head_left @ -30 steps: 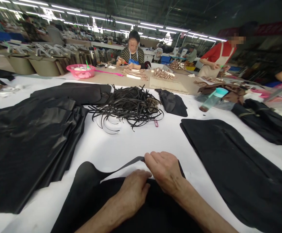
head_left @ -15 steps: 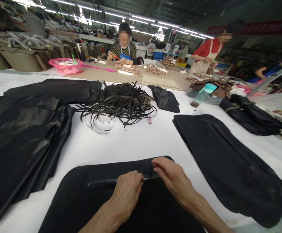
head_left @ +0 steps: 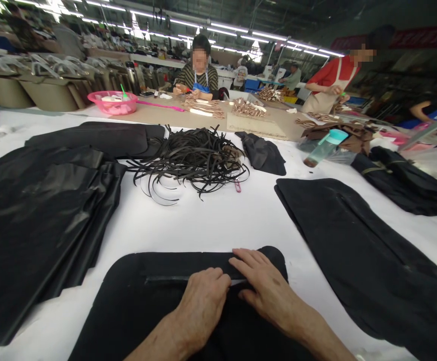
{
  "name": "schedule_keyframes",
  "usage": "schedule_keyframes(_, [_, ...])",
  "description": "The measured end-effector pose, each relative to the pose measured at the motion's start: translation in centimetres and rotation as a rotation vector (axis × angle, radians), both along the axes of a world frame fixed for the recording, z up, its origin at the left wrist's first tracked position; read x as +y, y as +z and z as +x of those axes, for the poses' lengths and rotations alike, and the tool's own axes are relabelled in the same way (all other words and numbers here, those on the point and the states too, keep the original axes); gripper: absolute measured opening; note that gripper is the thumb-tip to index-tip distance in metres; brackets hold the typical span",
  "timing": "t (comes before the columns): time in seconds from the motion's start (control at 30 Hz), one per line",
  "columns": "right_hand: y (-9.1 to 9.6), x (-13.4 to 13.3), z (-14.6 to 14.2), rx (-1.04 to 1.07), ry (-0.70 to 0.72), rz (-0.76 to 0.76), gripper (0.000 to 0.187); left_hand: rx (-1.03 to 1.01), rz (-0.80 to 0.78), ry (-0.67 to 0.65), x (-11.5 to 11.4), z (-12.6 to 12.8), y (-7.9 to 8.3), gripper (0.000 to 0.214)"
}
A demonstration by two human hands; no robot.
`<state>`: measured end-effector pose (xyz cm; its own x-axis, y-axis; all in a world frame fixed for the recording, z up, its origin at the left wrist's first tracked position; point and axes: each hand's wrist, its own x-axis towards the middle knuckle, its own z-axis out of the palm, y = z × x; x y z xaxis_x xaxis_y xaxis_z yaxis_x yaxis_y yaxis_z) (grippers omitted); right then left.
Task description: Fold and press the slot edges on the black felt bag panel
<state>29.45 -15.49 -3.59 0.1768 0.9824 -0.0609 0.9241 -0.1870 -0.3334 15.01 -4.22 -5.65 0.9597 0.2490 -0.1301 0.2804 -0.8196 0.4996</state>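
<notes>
A black fabric panel (head_left: 135, 296) lies flat on the white table (head_left: 218, 225) right in front of me. A narrow dark strip (head_left: 167, 280) runs across it near its top edge. My left hand (head_left: 203, 303) rests on the panel with curled fingers pressing on the strip's right part. My right hand (head_left: 261, 286) lies just to the right, fingers stretched and flat on the panel and the strip's end. Both hands nearly touch each other.
A pile of black straps (head_left: 191, 158) lies mid-table. Stacks of black panels lie at left (head_left: 41, 210) and right (head_left: 361, 260). A teal-capped bottle (head_left: 325, 147) lies at right. Two people (head_left: 199, 75) (head_left: 334, 82) work at the far table, near a pink bowl (head_left: 115, 103).
The strip, lifted off the panel's folded edge a second ago, now lies flat on the spread panel. Both hands have come down onto it.
</notes>
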Motion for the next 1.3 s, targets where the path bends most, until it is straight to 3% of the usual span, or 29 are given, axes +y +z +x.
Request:
schedule_keyframes(0.27, [0.9, -1.2, 0.6, 0.216, -0.072, 0.053, 0.051, 0.009, 0.011, -0.032, 0.6, 0.1, 0.6, 0.018])
schedule_keyframes(0.4, [0.0, -0.3, 1.8, 0.057, -0.233, 0.141, 0.038, 0.007, 0.068, -0.087, 0.2, 0.0, 0.4, 0.018])
schedule_keyframes(0.53, [-0.2, 1.6, 2.6, -0.139, -0.354, -0.048, 0.027, 0.034, 0.125, -0.159, -0.1, 0.0, 0.3, 0.016])
schedule_keyframes(0.63, [0.2, 2.5, 2.9, -0.020, -0.405, -0.175, 0.015, 0.057, 0.137, -0.183, -0.1, 0.0, 0.2, 0.016])
schedule_keyframes(0.73, [0.4, 2.7, 3.1, 0.141, -0.401, -0.185, 0.007, 0.048, 0.145, -0.184, -0.1, 0.0, -0.1, 0.017])
schedule_keyframes(0.83, [0.2, 2.7, 3.1, 0.157, -0.427, -0.132, 0.015, 0.000, 0.152, -0.198, -0.3, -0.2, -0.5, 0.018])
schedule_keyframes(1.03, [-1.5, 2.8, 2.7, -0.136, -0.419, -0.024, 0.015, -0.166, 0.217, -0.253, -0.8, -0.6, -1.2, 0.018])
schedule_keyframes(1.13, [-1.9, 2.7, 2.6, -0.170, -0.394, -0.002, 0.015, -0.163, 0.216, -0.229, -0.7, -0.5, -1.3, 0.017])
schedule_keyframes(1.3, [-0.7, 1.9, 2.4, -0.162, -0.337, 0.351, 0.018, -0.058, 0.059, -0.052, 0.5, -0.2, -0.7, 0.015])
